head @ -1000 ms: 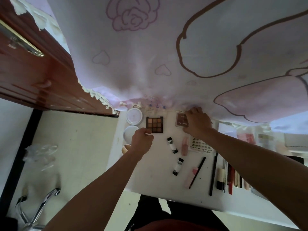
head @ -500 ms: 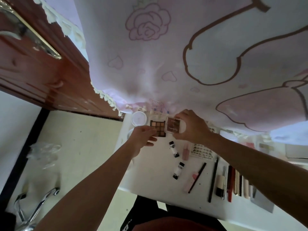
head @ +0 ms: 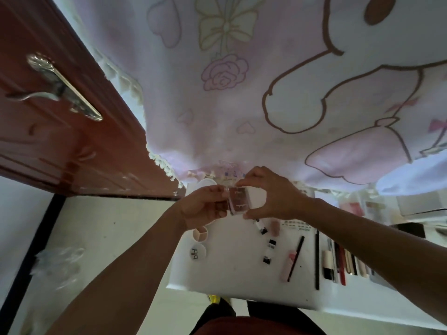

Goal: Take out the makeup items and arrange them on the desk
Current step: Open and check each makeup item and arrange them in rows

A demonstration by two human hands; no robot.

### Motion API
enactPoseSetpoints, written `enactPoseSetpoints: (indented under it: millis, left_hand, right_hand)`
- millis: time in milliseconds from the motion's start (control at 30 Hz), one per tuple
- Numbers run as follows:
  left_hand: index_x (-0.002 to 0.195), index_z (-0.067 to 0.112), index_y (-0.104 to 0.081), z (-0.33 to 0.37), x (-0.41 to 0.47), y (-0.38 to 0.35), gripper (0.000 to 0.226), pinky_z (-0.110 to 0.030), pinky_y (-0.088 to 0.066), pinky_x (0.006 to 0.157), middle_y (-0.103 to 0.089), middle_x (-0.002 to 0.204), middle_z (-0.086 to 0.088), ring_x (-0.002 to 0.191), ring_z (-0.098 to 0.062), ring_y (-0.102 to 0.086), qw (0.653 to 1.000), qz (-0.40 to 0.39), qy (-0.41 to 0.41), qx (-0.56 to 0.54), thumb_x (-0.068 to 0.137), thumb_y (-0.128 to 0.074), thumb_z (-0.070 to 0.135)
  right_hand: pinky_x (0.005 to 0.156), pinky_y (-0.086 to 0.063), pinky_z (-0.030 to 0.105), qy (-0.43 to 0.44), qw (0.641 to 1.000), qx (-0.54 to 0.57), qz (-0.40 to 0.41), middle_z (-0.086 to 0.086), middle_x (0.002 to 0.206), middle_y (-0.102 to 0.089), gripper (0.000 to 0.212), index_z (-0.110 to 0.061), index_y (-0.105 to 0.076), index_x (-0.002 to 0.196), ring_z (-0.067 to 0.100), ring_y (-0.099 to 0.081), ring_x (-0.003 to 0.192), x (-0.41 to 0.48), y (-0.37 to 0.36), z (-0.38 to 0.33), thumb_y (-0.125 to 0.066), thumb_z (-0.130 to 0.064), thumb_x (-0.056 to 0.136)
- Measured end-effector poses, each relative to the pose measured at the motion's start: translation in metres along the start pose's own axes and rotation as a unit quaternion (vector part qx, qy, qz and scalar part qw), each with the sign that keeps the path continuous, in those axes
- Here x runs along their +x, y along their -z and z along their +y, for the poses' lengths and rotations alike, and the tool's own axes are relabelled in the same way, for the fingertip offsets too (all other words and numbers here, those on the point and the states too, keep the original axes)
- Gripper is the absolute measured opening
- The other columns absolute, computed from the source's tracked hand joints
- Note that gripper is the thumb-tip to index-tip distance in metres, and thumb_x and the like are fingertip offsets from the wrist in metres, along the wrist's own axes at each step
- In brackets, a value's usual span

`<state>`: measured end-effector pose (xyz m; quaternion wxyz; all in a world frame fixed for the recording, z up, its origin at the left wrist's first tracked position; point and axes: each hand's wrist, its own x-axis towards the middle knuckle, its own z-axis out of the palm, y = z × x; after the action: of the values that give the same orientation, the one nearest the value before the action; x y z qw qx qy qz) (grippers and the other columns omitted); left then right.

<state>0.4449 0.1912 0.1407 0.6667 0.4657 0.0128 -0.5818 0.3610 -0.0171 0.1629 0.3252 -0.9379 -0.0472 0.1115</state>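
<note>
Left grip and right grip both pinch a small brown compact, held between them above the tabletop. The lid may be opening; blur hides it. Steady the base, then lay it flat just below the grips, beside the tubes.

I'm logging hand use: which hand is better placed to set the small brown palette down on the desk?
Right, probably. The right hand spans the small brown palette, fingers at far edge, thumb at near edge; the left hand only pinches its left edge. Bare desk lies just below.
</note>
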Motion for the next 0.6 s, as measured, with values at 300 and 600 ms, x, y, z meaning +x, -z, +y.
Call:
enactPoseSetpoints:
  millis: [300,600]
  left_hand:
    - [0.09,0.017,-0.078,-0.008,-0.025,-0.003,0.047,-0.02,-0.052,0.059,-0.072,0.088,-0.004,0.074,-0.014,-0.067,0.996,-0.083,-0.019,-0.038,0.048,-0.096,0.029]
    - [0.098,0.007,-0.068,-0.017,-0.026,0.005,0.063,-0.018,-0.043,0.05,-0.065,0.08,-0.007,0.061,-0.012,-0.056,0.997,-0.048,-0.03,-0.062,0.046,-0.097,0.025]
  right_hand:
    - [0.085,-0.038,0.021,0.008,0.999,0.03,0.006,-0.016,0.116,-0.05,0.071,-0.032,-0.059,0.129,-0.002,-0.044,0.105,-0.008,0.0,-0.031,-0.087,-0.044,0.065]
    - [0.079,-0.032,0.014,-0.01,1.0,0.025,-0.012,-0.016,0.117,-0.053,0.07,-0.032,-0.058,0.131,0.0,-0.046,0.106,-0.01,0.003,-0.04,-0.087,-0.042,0.067]
